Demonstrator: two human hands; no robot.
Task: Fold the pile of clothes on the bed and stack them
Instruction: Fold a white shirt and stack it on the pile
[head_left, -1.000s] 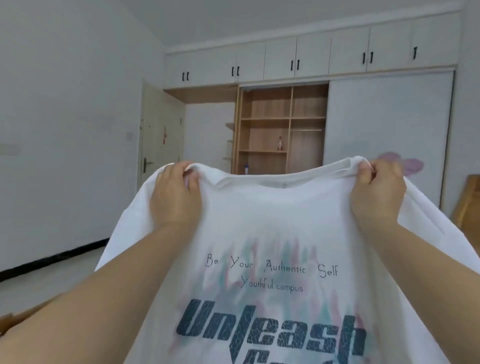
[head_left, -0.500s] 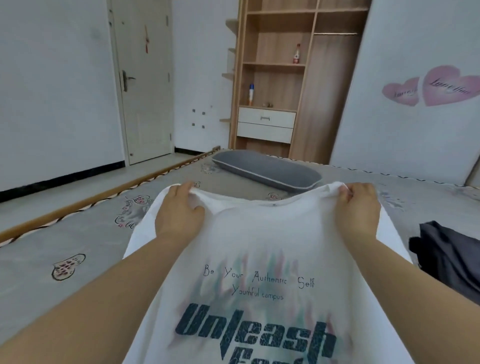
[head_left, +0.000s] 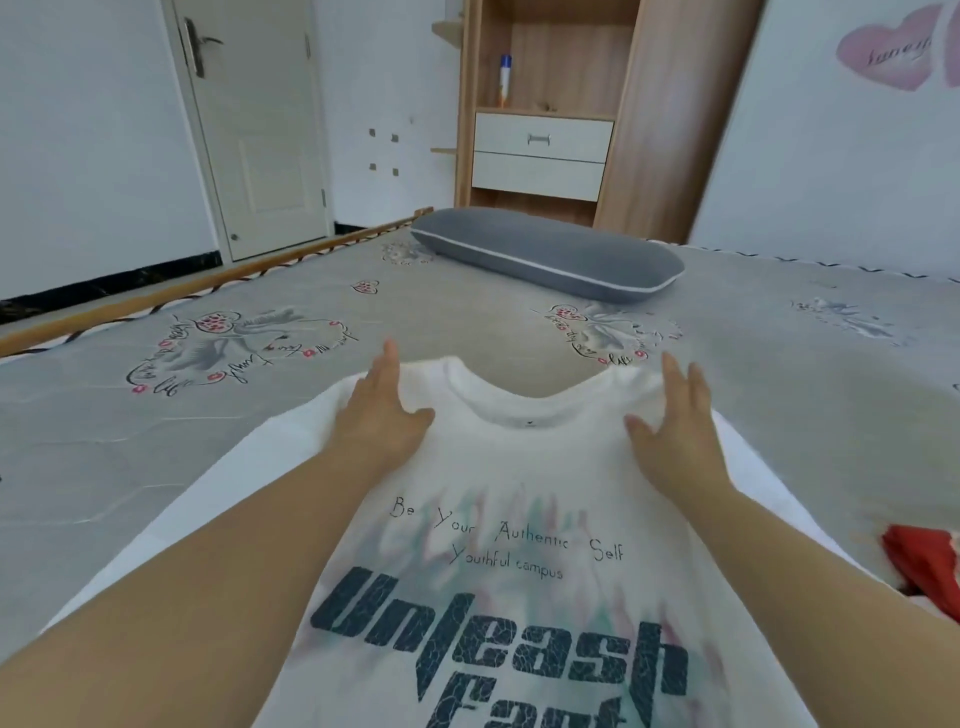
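White tee (head_left: 519, 467) flat on bed (head_left: 156, 441), L hand (head_left: 382, 410) & R hand (head_left: 675, 421) open-fingered, apart, resting on shoulders; grey pillow (head_left: 545, 254) at 12 o'clock.

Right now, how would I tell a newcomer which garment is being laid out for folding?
Start from the grey patterned bed with the long grey pillow at its far side. Nearer the camera lies a white T-shirt, print up, with the left hand and right hand flat on its shoulders. Unlike the red garment at its right, it reads "Be Your Authentic Self".
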